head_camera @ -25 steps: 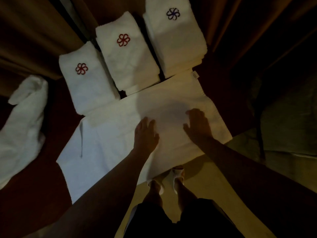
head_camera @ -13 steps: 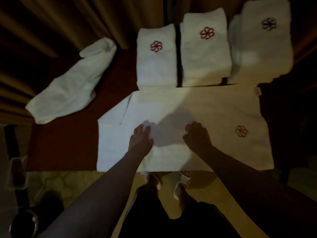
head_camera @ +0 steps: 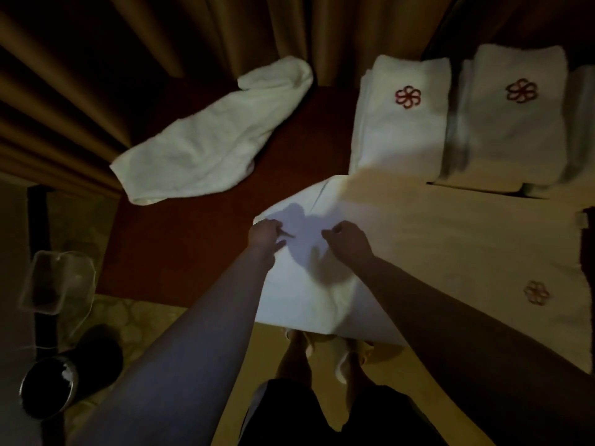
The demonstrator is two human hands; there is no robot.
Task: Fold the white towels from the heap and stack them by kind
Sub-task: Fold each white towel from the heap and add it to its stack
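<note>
**Both hands at left end of spread towel, fold pending**

Far left, floor level: clear plastic container [head_camera: 58,281] and a dark round bin [head_camera: 48,389], neither on the worktop. Red worktop [head_camera: 180,246] runs across the middle, curtain [head_camera: 96,91] behind it.

Unfolded towel [head_camera: 206,140] lies crumpled at back left of the worktop, well apart from both hands, untouched, not yet folded.

Spread towel [head_camera: 434,252] lies flat on the near part of the worktop, long axis running left-right, near edge hanging over the front. Its logo [head_camera: 536,292] sits near the right end, far from the hands.

Left hand [head_camera: 265,235] is at the towel's left edge, fingers curled; looks like it pinches the edge, grip clenched on cloth. Right hand [head_camera: 349,239] is just right of it, on the towel surface, fingers curled down; whether it pinches cloth or only presses cannot be told, dim and shadowed.

Key relation: both hands sit at the left end, most of the towel stretches right of them. Left hand is nearer the end edge. Judgement: next move carries the left end rightward along the long axis, over toward the logo.

Back right: 2 folded stacks with red logos, first stack [head_camera: 402,123] and second stack [head_camera: 515,123], touching the spread towel's far edge. A 3rd pile at the frame edge is barely visible.
</note>
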